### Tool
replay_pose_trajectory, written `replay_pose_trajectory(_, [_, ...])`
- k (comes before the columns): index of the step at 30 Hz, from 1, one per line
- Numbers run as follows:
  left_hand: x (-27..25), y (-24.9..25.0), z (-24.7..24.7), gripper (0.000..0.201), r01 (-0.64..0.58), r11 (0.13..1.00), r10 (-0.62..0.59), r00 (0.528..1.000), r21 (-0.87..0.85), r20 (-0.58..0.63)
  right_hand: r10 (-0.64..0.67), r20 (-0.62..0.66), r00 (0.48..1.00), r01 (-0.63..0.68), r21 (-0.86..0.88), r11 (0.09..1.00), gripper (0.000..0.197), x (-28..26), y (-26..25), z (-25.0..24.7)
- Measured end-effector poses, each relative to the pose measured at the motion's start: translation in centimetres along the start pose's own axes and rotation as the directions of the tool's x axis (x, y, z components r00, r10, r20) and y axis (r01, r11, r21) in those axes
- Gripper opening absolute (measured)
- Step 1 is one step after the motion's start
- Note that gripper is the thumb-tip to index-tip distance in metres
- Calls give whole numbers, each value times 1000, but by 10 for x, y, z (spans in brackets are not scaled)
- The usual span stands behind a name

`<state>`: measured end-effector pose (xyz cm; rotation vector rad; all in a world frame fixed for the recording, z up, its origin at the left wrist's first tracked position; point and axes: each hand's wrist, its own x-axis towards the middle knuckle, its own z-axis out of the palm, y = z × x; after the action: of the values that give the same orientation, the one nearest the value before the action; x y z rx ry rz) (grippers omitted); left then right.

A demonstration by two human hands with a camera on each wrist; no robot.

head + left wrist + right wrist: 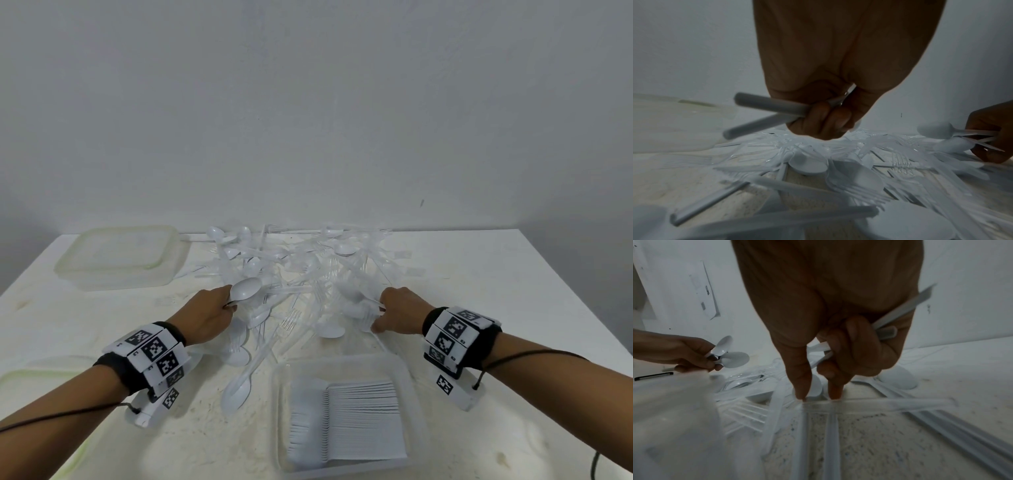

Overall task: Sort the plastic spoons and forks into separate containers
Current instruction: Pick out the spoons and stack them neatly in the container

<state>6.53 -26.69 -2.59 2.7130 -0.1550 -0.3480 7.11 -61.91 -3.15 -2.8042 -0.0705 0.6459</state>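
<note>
three containers (120,257), two hands (209,317)

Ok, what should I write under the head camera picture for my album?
Both hands, left hand and right hand, grab plastic cutlery from the pile behind a tray of stacked forks.

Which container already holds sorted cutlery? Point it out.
The clear tray nearest the person, below the right hand; it holds a neat stack, while the far-left container looks empty.

Spoons (245,290): opaque white plastic, smooth, slight gloss; forks (289,320): clear plastic, glassy (tines blurred); tray (284,411): thin translucent plastic, smooth; lidded containers (118,255): cloudy plastic, pale green rim seal; table (479,274): matt, off-white, speckled and rough close up; wristbands (488,339): black cloth, matt.
</note>
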Motion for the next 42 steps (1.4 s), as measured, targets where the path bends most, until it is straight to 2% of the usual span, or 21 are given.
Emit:
replay_pose_trajectory(4, [1, 0, 0, 17, 1, 1000, -1, 1000, 15, -8, 10, 46, 999, -8, -43, 999, 50, -3, 2, 7])
replay_pose_trajectory(8, [3, -1, 1, 15, 3, 1000, -3, 1000, 11, -8, 33, 32, 999, -31, -44, 999, 51, -7, 3, 14])
replay_pose_trajectory(16, [-1, 5, 2, 12, -10, 1000, 10, 1000, 13, -13, 76, 1, 997, -75, -30, 997, 32, -9, -1, 16])
replay_pose_trajectory(19, [-3, 6, 2, 12, -16, 1000, 16, 1000, 8, -14, 73, -48, 996, -74, -22, 997, 23, -11, -5, 17])
replay_pose_trajectory(24, [-4, 6, 2, 12, -17, 1000, 17, 1000, 19, -17, 46, -78, 996, -36, 129, 991, 26, -7, 0, 14])
replay_pose_trajectory(29, [-4, 8, 2, 12, -28, 999, 29, 999, 20, -19, -18, -77, 997, 31, 165, 986, 27, -6, 4, 12])
replay_pose_trajectory(32, [-4, 8, 2, 13, -26, 1000, 26, 1000, 15, -16, 1, -107, 994, 25, 237, 971, 21, -8, 4, 8])
replay_pose_trajectory(35, [-5, 8, 2, 14, -21, 1000, 21, 1000, 14, -12, 22, -104, 994, 13, 323, 946, 27, -11, 3, 0])
replay_pose_trajectory(38, [-6, 9, 1, 14, -20, 1000, 20, 1000, 15, -10, 33, -90, 995, 11, 443, 897, 18, -13, 6, -10])
replay_pose_trajectory(42, [-4, 10, 1, 13, -27, 1000, 27, 1000, 11, -8, 18, -50, 999, 17, 627, 779, 18, -15, 6, -21])
